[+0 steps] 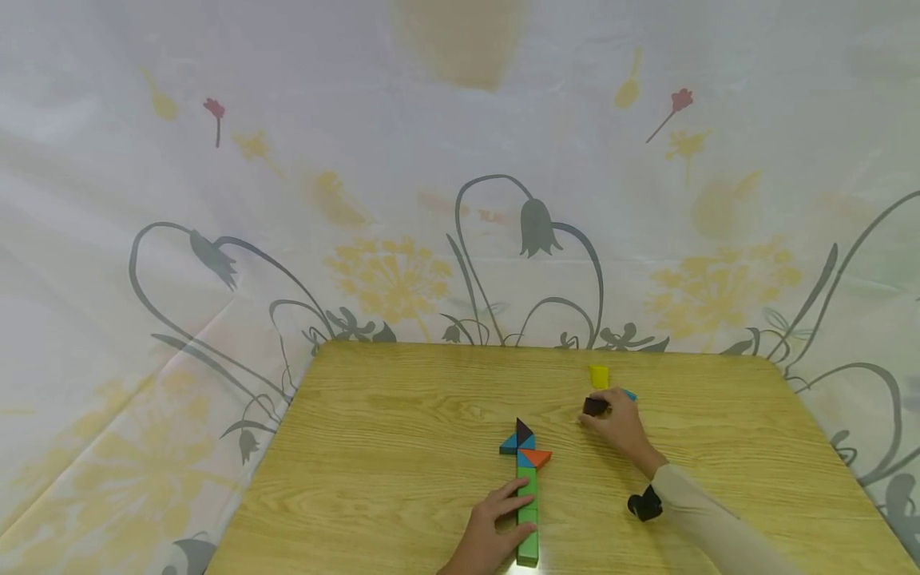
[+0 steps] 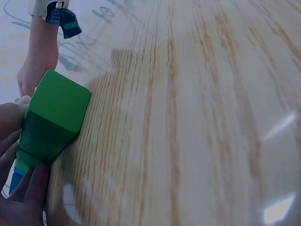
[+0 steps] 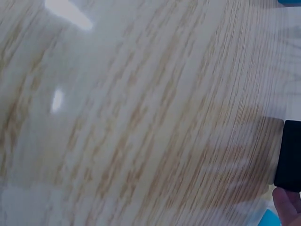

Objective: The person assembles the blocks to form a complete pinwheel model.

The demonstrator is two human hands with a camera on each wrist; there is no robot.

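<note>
A row of green blocks (image 1: 528,545) lies on the table near its front edge. My left hand (image 1: 492,527) rests on the row, fingers reaching across its top. The end face of the nearest green block (image 2: 62,100) fills part of the left wrist view. Beyond the green row sit blue triangles (image 1: 509,444), an orange triangle (image 1: 537,458) and a black triangle (image 1: 524,430). To the right, my right hand (image 1: 621,423) pinches a black block (image 1: 595,406) between thumb and fingers. In the right wrist view this black block (image 3: 289,155) shows at the right edge.
A yellow block (image 1: 599,376) lies just beyond the right hand. Close to that hand is a partly hidden blue block (image 1: 629,395). The wooden table (image 1: 374,431) meets a flower-printed cloth (image 1: 431,200) at the back. A black device (image 1: 644,505) is strapped to the right wrist.
</note>
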